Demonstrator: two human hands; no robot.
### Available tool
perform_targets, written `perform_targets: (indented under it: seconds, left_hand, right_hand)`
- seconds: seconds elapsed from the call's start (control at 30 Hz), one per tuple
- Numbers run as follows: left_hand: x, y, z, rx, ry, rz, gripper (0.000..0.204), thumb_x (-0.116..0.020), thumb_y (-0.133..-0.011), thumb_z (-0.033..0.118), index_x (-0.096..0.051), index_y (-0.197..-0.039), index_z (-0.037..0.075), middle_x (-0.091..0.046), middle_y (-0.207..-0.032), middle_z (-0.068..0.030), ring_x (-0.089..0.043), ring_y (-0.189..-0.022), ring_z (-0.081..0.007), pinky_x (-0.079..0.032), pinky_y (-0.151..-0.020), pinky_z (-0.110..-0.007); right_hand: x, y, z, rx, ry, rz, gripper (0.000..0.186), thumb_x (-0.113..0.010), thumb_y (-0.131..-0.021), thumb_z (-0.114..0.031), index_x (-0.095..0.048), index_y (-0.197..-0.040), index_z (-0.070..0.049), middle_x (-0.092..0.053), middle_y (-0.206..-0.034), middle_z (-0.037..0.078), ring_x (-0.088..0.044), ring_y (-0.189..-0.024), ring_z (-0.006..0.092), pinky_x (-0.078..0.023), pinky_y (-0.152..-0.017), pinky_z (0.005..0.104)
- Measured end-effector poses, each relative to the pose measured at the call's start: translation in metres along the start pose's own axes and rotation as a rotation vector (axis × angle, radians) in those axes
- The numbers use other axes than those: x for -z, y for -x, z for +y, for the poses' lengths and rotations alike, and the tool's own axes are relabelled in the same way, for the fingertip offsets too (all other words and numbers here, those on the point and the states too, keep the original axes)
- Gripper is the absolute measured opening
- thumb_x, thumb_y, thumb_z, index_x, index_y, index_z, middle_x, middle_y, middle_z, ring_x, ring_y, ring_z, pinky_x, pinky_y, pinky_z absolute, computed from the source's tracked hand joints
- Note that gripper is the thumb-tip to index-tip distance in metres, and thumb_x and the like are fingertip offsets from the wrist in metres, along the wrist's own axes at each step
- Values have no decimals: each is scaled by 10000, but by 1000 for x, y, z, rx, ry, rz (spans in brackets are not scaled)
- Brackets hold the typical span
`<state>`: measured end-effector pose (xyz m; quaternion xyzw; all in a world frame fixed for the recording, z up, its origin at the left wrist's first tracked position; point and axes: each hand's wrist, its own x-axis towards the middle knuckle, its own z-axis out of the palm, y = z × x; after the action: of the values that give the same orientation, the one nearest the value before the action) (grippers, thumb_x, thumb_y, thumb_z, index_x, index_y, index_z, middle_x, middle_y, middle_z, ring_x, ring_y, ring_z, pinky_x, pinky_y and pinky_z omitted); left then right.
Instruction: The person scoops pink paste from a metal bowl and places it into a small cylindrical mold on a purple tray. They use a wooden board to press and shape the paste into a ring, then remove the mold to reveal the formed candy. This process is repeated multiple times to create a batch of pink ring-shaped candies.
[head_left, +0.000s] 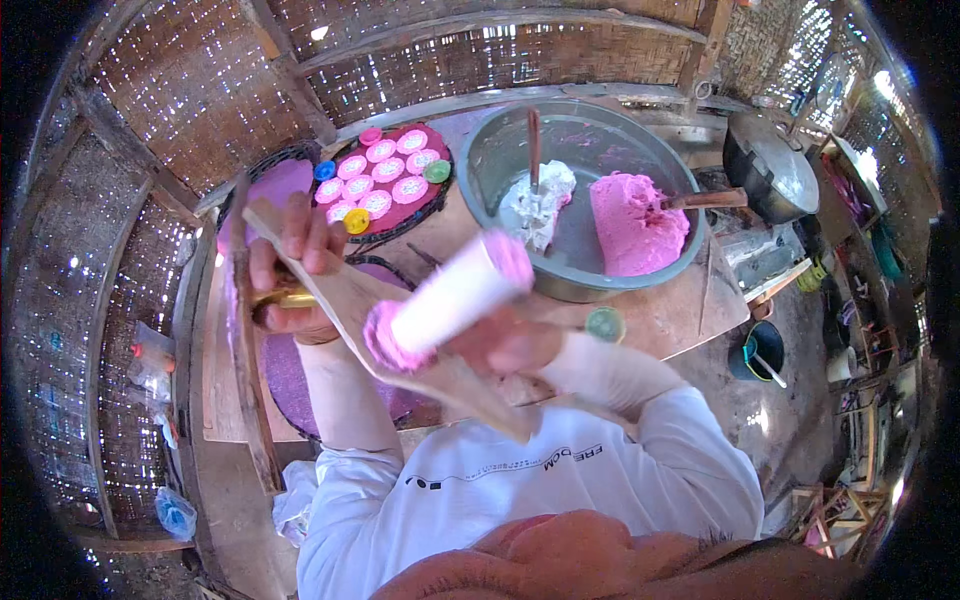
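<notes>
My left hand point(305, 265) is closed around the upper end of a long flat wooden board point(345, 298). A gold-coloured, shiny piece point(287, 298) shows between its thumb and fingers. The board slants down to the right across my chest. Over it is a thick white cylinder point(450, 305) with ragged pink ends, tilted and smeared by motion. Beneath the cylinder my right hand point(512, 345) is blurred, its fingers partly hidden. Whether it grips the cylinder or the board cannot be made out.
Ahead stands a large grey basin point(590, 285) with a white mass point(540, 208) and a pink mass point(635, 235), each with a wooden stick. A round tray point(408, 213) of pink-and-white discs sits at the back left. A lidded pot point(770, 170) and dark bucket point(762, 350) stand right.
</notes>
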<state>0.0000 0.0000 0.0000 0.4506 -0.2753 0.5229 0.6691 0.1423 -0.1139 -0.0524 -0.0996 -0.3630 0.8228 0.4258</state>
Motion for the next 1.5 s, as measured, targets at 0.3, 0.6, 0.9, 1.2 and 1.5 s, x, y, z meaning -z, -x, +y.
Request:
perform_targets:
  seconds: [0.3, 0.6, 0.9, 1.2, 1.5]
  left_hand:
    - [69, 32, 100, 342, -198, 312, 596, -708, -702, 173, -458, -1231, 61, -466, -1245, -142, -473, -1129, -278, -453, -881, -360]
    - [69, 95, 173, 185, -1854, -72, 229, -680, -710, 247, -618, -846, 72, -618, -806, -65, -595, -725, -225, -462, -656, -353]
    - [43, 90, 218, 425, -1968, -99, 394, -744, -595, 366, -651, -881, 111, -624, -841, -88, -601, -780, -278, -454, -710, -377]
    - [21, 91, 192, 684, -1889, -106, 204, -656, -574, 214, -597, -682, 52, -572, -653, -137, -561, -603, -326, -389, -564, -414]
    - [27, 131, 154, 633, -1841, 185, 315, -695, -599, 234, -613, -816, 21, -626, -756, -137, -599, -666, -326, -442, -632, -402]
  right_hand:
    - [-28, -56, 30, 24, -599, -178, 917, -516, -737, -664, -123, -1407, -178, -400, -1224, 259, -509, -786, 244, -468, -531, 343]
    - [-63, -104, 26, 489, 617, 539, 750, -456, -875, -344, 2, -1413, -93, -419, -1169, 145, -536, -975, 237, -542, -673, 355]
    - [-94, -147, 39, 613, 1510, 392, 927, -594, -777, -237, 60, -1400, -28, -408, -1100, 135, -474, -923, 199, -398, -867, 346]
    - [-73, -149, 56, 637, 1635, 140, 826, -657, -690, -140, -198, -1361, 12, -412, -1146, 285, -491, -978, 414, -430, -829, 431]
    - [-55, -140, 49, 541, 1747, 67, 876, -689, -714, -279, -189, -1368, 21, -362, -1261, 268, -445, -1120, 378, -374, -936, 398]
